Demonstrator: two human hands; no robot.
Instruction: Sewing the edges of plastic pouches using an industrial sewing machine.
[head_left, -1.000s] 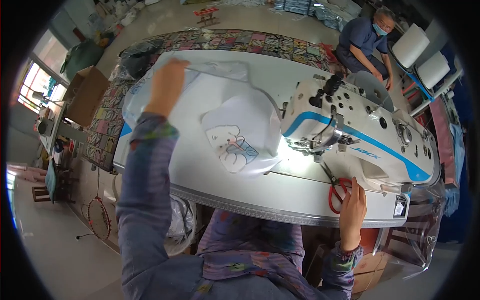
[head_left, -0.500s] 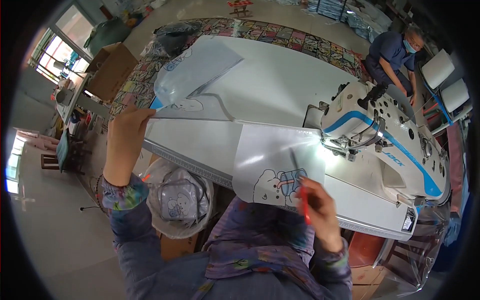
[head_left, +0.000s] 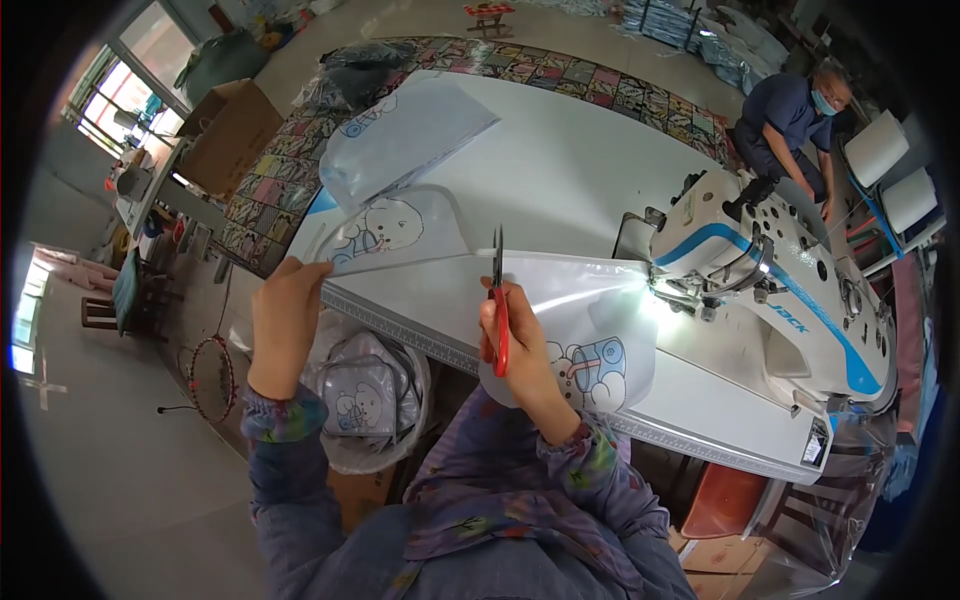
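My left hand (head_left: pixel 288 325) pinches the near-left corner of a pale plastic-like panel (head_left: pixel 425 235) printed with a cartoon bear and a blue cup. From this panel a narrow edge strip runs right to a second printed panel (head_left: pixel 605 300), which reaches under the lit head of the sewing machine (head_left: pixel 715 230) and hangs over the table's front edge. My right hand (head_left: pixel 530 350) is closed around red-handled scissors (head_left: pixel 501 325). Their blades point away from me and cross the strip between the panels. Whether the strip lies between the blades cannot be made out.
A stack of similar panels (head_left: pixel 400 140) lies farther back on the white table (head_left: pixel 570 150). Below the front edge stands a plastic-lined bin (head_left: pixel 415 430) with printed pieces inside. Thread cones (head_left: pixel 880 150) stand at the right, and a person in dark clothes (head_left: pixel 785 125) sits behind the machine.
My right hand has swung left and up with the scissors, from the hanging panel to the strip. My left hand has shifted slightly right and nearer, and the left panel has come with it.
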